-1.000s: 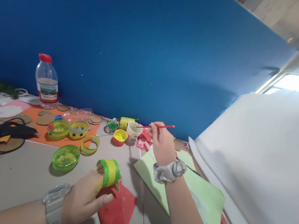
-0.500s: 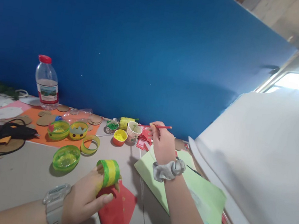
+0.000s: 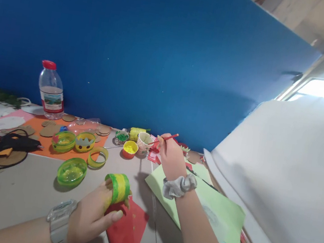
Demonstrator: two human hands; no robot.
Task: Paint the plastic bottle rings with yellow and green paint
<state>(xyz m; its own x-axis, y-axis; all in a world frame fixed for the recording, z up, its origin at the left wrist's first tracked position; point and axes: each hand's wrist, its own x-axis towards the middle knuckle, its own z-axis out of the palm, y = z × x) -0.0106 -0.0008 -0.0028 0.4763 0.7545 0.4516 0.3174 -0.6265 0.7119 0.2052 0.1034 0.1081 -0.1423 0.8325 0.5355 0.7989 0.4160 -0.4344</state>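
Observation:
My left hand (image 3: pixel 91 214), with a watch on its wrist, has its fingers through a green and yellow painted ring (image 3: pixel 120 188) and holds it up over red paper (image 3: pixel 131 226). Its thumb points out to the right. A thin red paintbrush (image 3: pixel 168 137) is pinched in my right hand (image 3: pixel 171 157). The brush slants down to the left, its tip end at the rim of a patterned paper cup (image 3: pixel 143 146); the bristles are hard to make out. Beside that cup are a small cup of yellow paint (image 3: pixel 130 149) and one of green paint (image 3: pixel 121 137).
Painted rings (image 3: pixel 97 157) and a green bowl-like plastic piece (image 3: pixel 71 172) stand left of centre. Behind them are orange paper (image 3: pixel 46 151) and a bottle (image 3: pixel 51 92). A black glue gun (image 3: pixel 21 142) with cable lies far left. Pale green paper (image 3: pixel 224 212) lies under my right forearm.
My right hand has moved slightly left and down, bringing the brush to a steeper slant at the cup. My left hand and its ring are almost still.

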